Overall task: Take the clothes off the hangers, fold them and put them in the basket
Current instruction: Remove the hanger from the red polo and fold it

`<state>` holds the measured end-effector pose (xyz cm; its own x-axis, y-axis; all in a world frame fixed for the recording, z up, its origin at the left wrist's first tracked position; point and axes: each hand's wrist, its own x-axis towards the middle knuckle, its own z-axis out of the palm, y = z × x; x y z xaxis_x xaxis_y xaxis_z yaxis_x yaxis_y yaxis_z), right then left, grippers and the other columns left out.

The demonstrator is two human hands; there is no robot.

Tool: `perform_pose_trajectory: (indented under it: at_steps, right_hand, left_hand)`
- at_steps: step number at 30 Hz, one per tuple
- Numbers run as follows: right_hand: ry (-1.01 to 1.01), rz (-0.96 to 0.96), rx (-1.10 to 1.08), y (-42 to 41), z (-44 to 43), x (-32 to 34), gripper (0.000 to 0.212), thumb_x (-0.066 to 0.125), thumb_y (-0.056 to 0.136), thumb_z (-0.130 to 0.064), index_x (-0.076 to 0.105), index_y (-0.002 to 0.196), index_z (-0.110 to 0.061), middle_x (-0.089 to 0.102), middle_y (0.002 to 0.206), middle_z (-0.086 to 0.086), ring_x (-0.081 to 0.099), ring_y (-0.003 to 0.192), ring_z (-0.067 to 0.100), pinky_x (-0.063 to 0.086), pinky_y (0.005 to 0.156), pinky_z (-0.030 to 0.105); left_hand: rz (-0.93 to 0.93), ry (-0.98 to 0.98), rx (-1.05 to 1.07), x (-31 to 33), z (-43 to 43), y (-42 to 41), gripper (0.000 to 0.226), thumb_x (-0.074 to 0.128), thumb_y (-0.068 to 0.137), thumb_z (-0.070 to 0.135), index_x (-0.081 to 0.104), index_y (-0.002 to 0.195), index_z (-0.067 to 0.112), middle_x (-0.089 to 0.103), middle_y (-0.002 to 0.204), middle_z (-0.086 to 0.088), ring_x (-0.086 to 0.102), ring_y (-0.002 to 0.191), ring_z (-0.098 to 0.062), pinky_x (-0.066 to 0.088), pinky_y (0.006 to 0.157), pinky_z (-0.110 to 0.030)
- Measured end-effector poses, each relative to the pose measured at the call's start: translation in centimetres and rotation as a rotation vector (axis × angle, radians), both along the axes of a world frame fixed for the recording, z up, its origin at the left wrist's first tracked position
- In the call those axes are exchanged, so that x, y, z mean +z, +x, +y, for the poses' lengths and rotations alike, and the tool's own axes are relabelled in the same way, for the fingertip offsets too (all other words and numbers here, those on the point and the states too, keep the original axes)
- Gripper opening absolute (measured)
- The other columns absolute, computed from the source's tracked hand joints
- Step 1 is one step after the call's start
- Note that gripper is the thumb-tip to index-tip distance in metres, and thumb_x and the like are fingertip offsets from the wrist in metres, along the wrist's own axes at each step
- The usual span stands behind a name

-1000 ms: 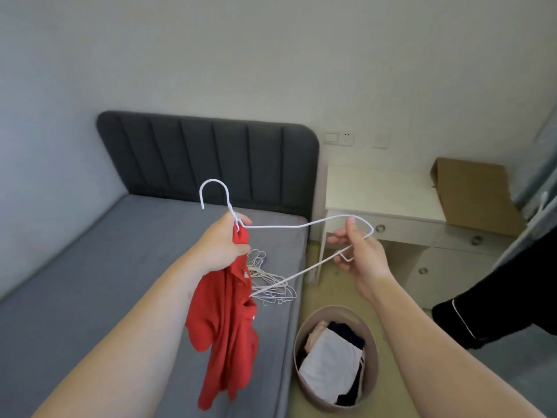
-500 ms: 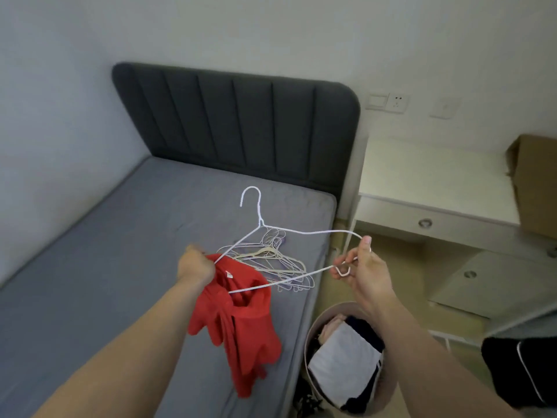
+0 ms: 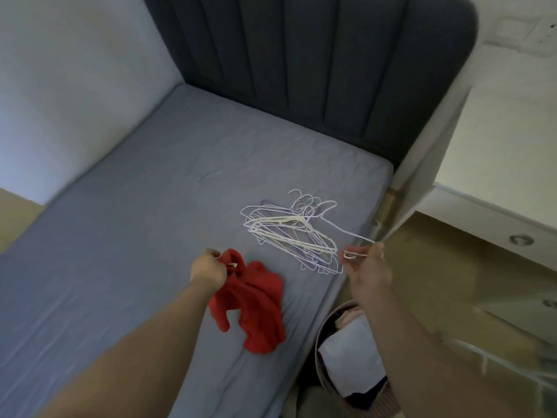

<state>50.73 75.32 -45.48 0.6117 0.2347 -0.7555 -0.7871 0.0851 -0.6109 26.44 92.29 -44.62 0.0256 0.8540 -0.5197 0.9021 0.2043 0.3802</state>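
Note:
My left hand (image 3: 208, 268) grips the top of a red garment (image 3: 256, 306), whose lower part lies crumpled on the grey bed (image 3: 135, 212). My right hand (image 3: 366, 267) pinches one end of a white wire hanger (image 3: 346, 232). That hanger reaches over a pile of several bare hangers (image 3: 289, 233) lying on the bed near its right edge. The round basket (image 3: 319, 336) stands on the floor beside the bed, under my right forearm, with folded light and dark clothes (image 3: 349, 363) inside.
A dark padded headboard (image 3: 316, 55) closes the far end of the bed. A white desk with drawers (image 3: 497, 164) stands to the right. The wall runs along the bed's left side.
The hanger has come free of the red garment. My left hand has lowered the garment onto the bed, and my right hand has carried the hanger down over the hanger pile.

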Motion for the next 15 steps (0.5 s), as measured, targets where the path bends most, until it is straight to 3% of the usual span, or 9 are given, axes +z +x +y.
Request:
perform_pose_trajectory:
  at_steps: [4,11,13,15]
  right_hand:
    - [-0.1,0.076,0.048,0.0,4.5,-4.1,0.046,0.036,0.107,-0.03,0.054,0.079,0.001,0.066,0.088,0.018,0.066,0.087,0.035,0.061,0.078,0.04]
    - [-0.173,0.105,0.117,1.3,11.9,-9.8,0.05,0.033,0.107,-0.027,0.053,0.07,0.0,0.064,0.08,0.014,0.065,0.085,0.034,0.061,0.066,0.033]
    - [-0.218,0.116,0.145,2.2,12.9,-11.2,0.046,0.039,0.105,-0.032,0.059,0.08,0.001,0.069,0.092,0.015,0.069,0.082,0.03,0.06,0.059,0.03]
    - [-0.292,0.156,0.265,2.8,13.5,-13.8,0.053,0.046,0.1,-0.05,0.06,0.11,0.0,0.066,0.113,0.009,0.071,0.087,0.03,0.061,0.058,0.031]
  left_hand:
    - [-0.024,-0.042,0.012,-0.7,1.3,0.2,0.038,0.053,0.089,0.002,0.055,0.127,0.007,0.064,0.121,-0.018,0.06,0.111,-0.034,0.05,0.091,-0.035]
    - [-0.008,-0.045,0.012,-1.5,2.7,-0.4,0.045,0.053,0.083,-0.004,0.057,0.126,0.01,0.065,0.118,-0.014,0.061,0.105,-0.031,0.043,0.076,-0.025]
    - [-0.026,-0.041,-0.002,-1.4,2.8,-0.3,0.047,0.051,0.082,-0.005,0.057,0.125,0.01,0.065,0.116,-0.012,0.06,0.098,-0.028,0.042,0.074,-0.024]
    - [-0.033,-0.031,-0.001,-1.6,3.2,-0.5,0.045,0.047,0.082,-0.007,0.058,0.121,0.012,0.064,0.11,-0.009,0.058,0.088,-0.023,0.043,0.071,-0.024]
